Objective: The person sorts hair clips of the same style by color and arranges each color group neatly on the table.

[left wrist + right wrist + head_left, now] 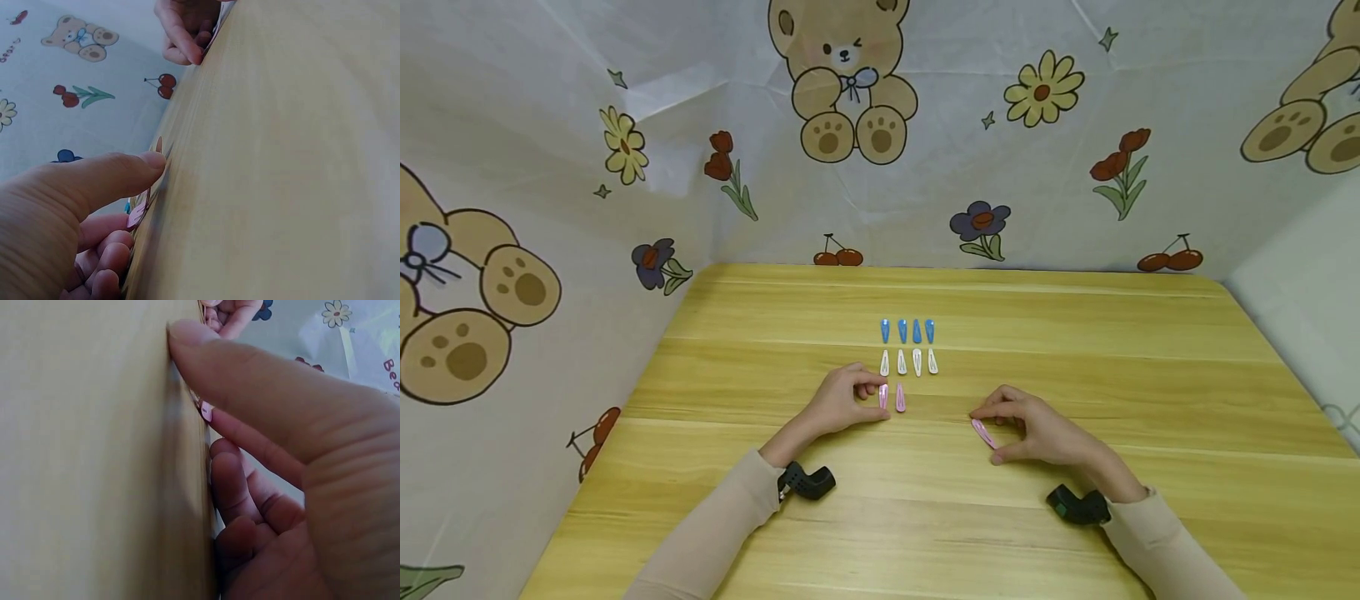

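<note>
My left hand (841, 402) pinches a pink snap hair clip (883, 397) lengthwise between thumb and fingers, close over the table. Just right of it lies a second pink hair clip (900, 398). Farther right, my right hand (1037, 428) holds another pink hair clip (983, 433), slanted, with thumb at the near end and fingers at the far end. In the left wrist view the thumb partly covers the left clip (139, 214). The right wrist view shows only a small part of the right clip (206, 411) behind the thumb.
Beyond the pink clips lies a row of several white hair clips (902, 362), and behind it a row of several blue ones (902, 331). All rest on a wood-grain table (760, 333). A printed cloth (925, 208) with bears and flowers hangs along the back and left edges.
</note>
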### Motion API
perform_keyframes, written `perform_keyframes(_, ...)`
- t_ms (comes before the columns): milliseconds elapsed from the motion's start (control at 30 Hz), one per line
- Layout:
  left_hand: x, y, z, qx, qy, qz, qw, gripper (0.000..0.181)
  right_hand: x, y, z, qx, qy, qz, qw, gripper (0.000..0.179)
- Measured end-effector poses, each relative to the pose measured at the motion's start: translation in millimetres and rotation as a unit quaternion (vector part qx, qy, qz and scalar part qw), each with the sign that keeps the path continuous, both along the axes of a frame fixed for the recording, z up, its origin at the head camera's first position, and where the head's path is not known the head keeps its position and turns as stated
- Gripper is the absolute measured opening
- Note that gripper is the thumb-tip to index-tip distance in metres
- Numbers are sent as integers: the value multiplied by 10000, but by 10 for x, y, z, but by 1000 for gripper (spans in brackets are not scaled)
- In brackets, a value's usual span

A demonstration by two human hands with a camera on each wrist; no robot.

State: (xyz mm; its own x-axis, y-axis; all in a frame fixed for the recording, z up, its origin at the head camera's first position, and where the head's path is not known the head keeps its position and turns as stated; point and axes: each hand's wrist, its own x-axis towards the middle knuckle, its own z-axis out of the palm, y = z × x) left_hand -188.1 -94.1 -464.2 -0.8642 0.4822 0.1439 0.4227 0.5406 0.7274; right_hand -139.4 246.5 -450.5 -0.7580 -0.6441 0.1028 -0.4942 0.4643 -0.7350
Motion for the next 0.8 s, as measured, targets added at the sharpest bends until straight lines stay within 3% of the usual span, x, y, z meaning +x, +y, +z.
perform_keyframes(467, -7, 3, -15, -17, -52, 73, 10000, 45, -10, 3, 6, 39, -58, 33, 10000, 45)
perform_keyframes(800, -10, 4, -17, -36, -40, 53, 10000, 45, -42, 9, -13, 5, -80, 93, 9999, 52)
